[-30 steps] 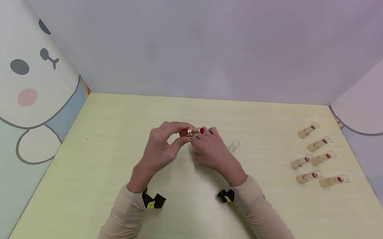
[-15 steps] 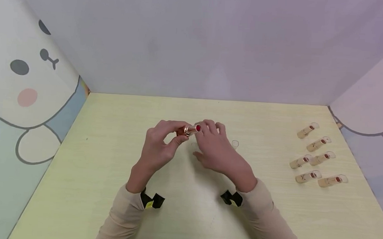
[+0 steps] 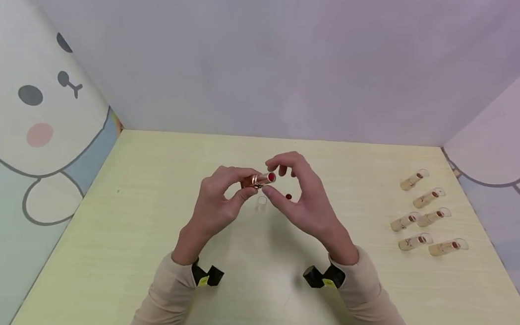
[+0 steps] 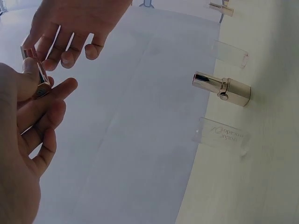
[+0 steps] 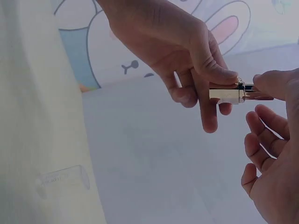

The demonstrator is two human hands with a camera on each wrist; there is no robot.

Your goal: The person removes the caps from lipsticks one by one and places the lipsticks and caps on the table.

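My left hand [image 3: 217, 197] pinches a gold lipstick [image 3: 260, 180] between thumb and fingers, its red tip angled to the right. My right hand [image 3: 309, 200] is beside that tip, fingers loosely bent and spread. In the right wrist view its thumb overlaps the lipstick's tube; whether it touches, I cannot tell. Under the hands a clear cap [image 3: 262, 203] stands on the table. A second uncapped lipstick [image 4: 238, 91] stands there too, mostly hidden in the head view except its red tip. The left wrist view shows another clear cap [image 4: 230, 54] on its other side.
Several gold lipsticks with clear caps [image 3: 429, 198] stand grouped on the right side of the pale table [image 3: 161, 166]. A plain wall [image 3: 266, 58] rises behind the table. A cartoon-printed panel [image 3: 39, 109] borders the left side, with another on the right.
My right hand has drawn back to the right, turned and spread thumb from fingers, bringing the clear cap and the standing lipstick's tip into view. The left hand still holds its lipstick nearly in place.
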